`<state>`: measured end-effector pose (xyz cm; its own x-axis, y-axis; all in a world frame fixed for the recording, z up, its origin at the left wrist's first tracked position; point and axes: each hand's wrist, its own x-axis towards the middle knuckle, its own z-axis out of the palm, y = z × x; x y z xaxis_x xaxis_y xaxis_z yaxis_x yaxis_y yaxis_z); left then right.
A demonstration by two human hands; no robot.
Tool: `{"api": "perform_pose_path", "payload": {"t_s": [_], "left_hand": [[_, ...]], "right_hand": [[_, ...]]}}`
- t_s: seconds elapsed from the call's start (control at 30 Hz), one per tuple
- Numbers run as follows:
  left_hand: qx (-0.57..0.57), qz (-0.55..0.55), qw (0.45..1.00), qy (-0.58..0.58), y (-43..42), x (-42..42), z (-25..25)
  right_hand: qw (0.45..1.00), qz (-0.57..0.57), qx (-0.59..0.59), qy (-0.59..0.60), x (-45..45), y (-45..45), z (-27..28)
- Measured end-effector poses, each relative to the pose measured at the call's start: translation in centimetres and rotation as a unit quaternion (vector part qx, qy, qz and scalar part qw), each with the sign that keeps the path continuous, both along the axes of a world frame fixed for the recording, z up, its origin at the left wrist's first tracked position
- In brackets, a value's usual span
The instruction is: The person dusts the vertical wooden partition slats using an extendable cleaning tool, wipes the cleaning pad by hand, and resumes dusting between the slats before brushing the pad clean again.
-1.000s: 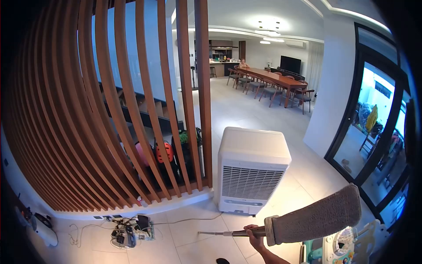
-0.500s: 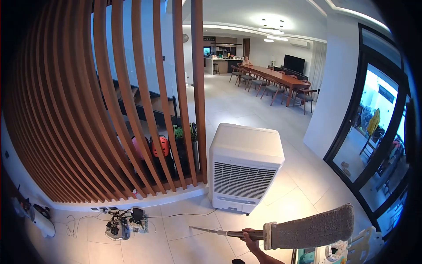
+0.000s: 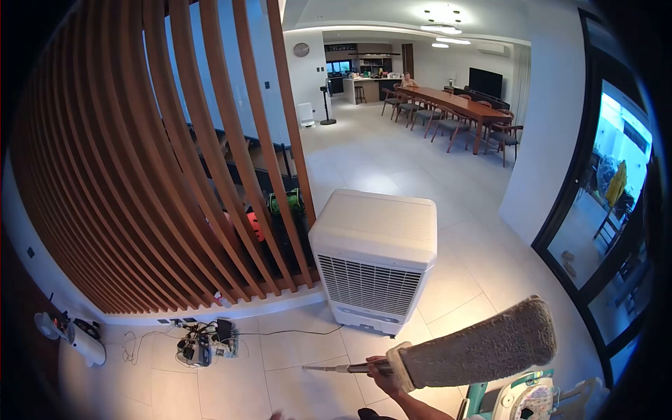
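Note:
My right hand is wrapped round the pole of a flat mop, close to its head. The grey, fuzzy pad is raised to the right, and the thin pole points left over the floor tiles. A small blurred part of my left hand shows at the bottom edge; its fingers cannot be made out. Beyond the mop stands a white air cooler with a dark front grille, apart from my hands.
A wooden slat screen fills the left. A cluster of cables and devices lies on the floor, with a cord running to the cooler. Baby gear is at lower right, beside a glass door. A long dining table stands behind, a person at its far end.
The view has shifted, so the cooler sits further left. The mop head has tilted, its far end higher. Part of my left hand has come into view at the bottom.

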<state>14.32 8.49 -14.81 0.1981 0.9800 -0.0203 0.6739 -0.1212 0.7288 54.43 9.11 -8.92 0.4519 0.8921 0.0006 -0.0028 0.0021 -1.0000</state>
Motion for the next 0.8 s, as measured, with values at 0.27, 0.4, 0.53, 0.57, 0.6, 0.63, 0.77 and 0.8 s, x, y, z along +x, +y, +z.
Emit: {"api": "perform_pose_path", "payload": {"t_s": [0.27, 0.4, 0.53, 0.57, 0.6, 0.63, 0.77, 0.8], "left_hand": [[0.007, -0.347, 0.93, 0.117, 7.3, 22.8, 16.6], [0.041, -0.29, 0.954, 0.059, 6.1, 24.6, 15.8], [0.093, -0.28, 0.956, -0.005, 6.0, 23.6, 12.1], [0.09, -0.28, 0.956, -0.007, 5.4, 23.3, 13.8], [0.152, -0.294, 0.943, 0.042, 4.4, 22.6, 15.7], [0.215, -0.308, 0.922, 0.092, 3.7, 22.0, 17.4], [0.205, -0.196, 0.956, 0.069, 4.5, 16.4, 14.4], [0.18, -0.199, 0.961, 0.06, 4.8, 14.9, 13.7]], "right_hand": [[0.988, 0.098, 0.02, 0.118, -1.2, -0.5, 7.6], [0.965, 0.084, 0.02, 0.249, 0.0, -2.4, 11.5], [0.947, 0.064, 0.011, 0.313, 1.8, -4.2, 12.6], [0.934, 0.051, 0.007, 0.352, 2.0, -4.7, 12.7], [0.933, 0.047, 0.009, 0.356, 2.0, -5.0, 12.6], [0.934, 0.046, 0.009, 0.355, 2.3, -5.3, 12.7], [0.907, 0.047, 0.021, 0.417, 3.7, -6.3, 12.7], [0.898, 0.043, 0.031, 0.436, 4.4, -6.4, 12.6]]}}
